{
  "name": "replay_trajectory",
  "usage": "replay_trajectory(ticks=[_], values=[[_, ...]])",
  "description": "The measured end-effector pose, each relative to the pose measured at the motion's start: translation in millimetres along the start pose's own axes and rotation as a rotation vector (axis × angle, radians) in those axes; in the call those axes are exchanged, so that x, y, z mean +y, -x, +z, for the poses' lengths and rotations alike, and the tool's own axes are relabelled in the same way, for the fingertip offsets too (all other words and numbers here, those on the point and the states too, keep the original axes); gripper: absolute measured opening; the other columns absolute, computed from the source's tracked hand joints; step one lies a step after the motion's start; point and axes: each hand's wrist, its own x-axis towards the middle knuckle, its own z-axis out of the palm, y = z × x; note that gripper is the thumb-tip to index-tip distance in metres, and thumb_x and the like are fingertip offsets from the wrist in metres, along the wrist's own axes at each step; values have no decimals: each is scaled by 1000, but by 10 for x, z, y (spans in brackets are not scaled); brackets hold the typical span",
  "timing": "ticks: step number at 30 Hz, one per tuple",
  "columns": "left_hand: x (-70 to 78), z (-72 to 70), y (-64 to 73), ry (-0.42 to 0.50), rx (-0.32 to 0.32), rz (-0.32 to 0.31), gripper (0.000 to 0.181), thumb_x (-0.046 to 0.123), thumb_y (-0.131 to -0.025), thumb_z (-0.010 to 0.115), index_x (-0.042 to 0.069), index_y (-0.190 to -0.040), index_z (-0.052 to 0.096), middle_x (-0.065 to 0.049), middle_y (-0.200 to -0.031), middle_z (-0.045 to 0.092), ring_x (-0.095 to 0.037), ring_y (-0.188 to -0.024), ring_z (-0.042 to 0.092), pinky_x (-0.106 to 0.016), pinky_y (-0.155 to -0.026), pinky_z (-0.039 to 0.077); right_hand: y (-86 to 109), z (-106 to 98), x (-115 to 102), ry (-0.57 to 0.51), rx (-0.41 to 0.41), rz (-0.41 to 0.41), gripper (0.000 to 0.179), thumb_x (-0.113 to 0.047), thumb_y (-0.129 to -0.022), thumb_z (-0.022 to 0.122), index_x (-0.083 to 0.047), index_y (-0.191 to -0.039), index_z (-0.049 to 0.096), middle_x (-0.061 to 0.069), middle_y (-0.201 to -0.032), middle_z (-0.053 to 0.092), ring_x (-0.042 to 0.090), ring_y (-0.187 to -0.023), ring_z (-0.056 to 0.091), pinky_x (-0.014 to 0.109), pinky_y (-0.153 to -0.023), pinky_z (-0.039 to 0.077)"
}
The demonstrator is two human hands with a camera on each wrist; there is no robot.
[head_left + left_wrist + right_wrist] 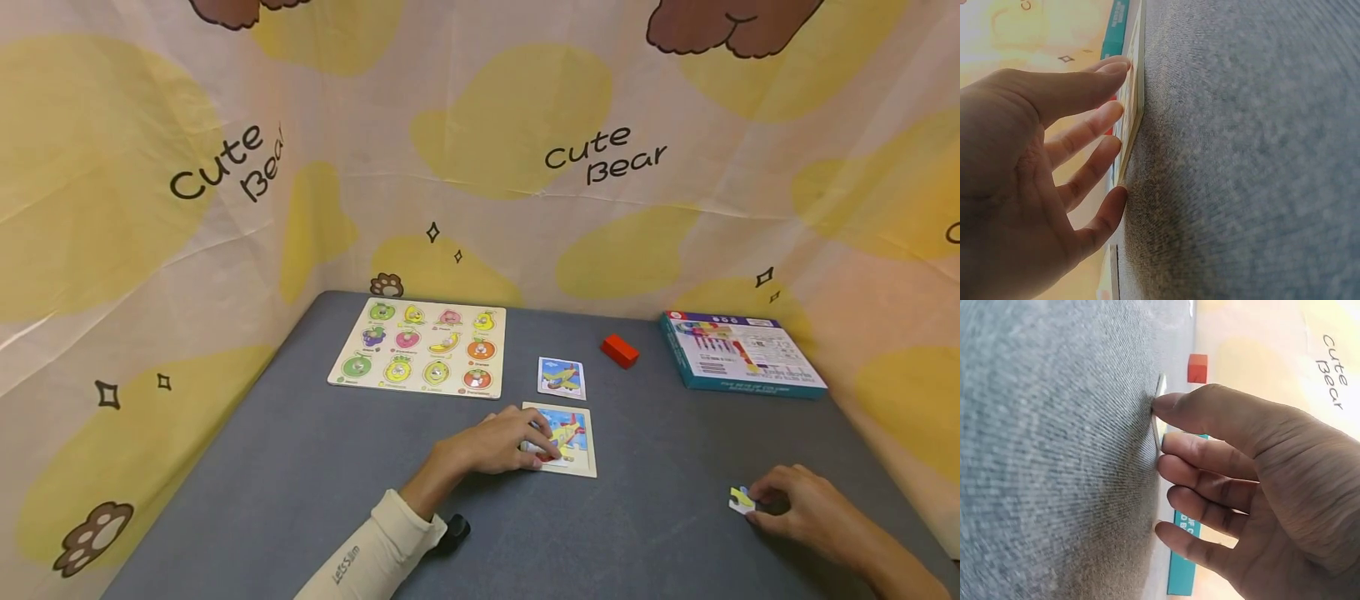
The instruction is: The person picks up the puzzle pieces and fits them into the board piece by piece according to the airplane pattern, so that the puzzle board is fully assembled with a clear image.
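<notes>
In the head view, my left hand lies over the left side of a small airplane jigsaw board with a pale wooden rim. Its spread fingertips rest on the board's surface, and they cover part of the picture. The left wrist view shows the board's edge side-on, with the thumb and fingertips against its face. Far to the right, my right hand pinches a small yellow, white and blue jigsaw piece between thumb and fingers. That piece appears as a thin sliver close to the tabletop in the right wrist view.
Behind the jigsaw board lies an airplane picture card. A red block sits to its right, and a flat teal-edged box stands at the back right. At the back left is a fruit puzzle board. Printed fabric walls enclose the grey table.
</notes>
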Motion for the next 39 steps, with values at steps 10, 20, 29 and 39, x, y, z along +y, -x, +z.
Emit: replay_trajectory(ticks=[10,20,29,39], values=[[-20,13,-10,-9,-5,5,28,24,-102,72,34,-126,80,10,-136,60,-11,-123,47,-36,-99,38,-154,-5,-271,-8,-21,-13,21,-32,-80,91,-22,-91,76,-14,-91,61,-1,-85,48,29,-74,48],[-19,7,-9,-7,-2,7,28,25,-102,72,33,-127,79,9,-137,60,-12,-124,47,-36,-100,37,-441,19,-685,-34,-31,-121,23,-39,-84,89,-27,-98,74,-14,-101,61,6,-95,51,31,-80,51],[-12,3,-8,-9,-6,5,28,25,-102,72,33,-128,79,8,-139,59,-12,-124,47,-36,-101,37,-726,129,-1020,-67,-75,-174,22,-38,-87,87,-26,-101,76,-12,-104,62,12,-100,54,38,-85,53],[-20,6,-9,3,0,5,28,24,-102,72,33,-127,80,9,-138,60,-12,-124,47,-37,-101,37,-953,256,-1267,-78,-91,-261,19,-36,-88,87,-26,-101,77,-15,-102,62,10,-99,52,32,-83,51]])
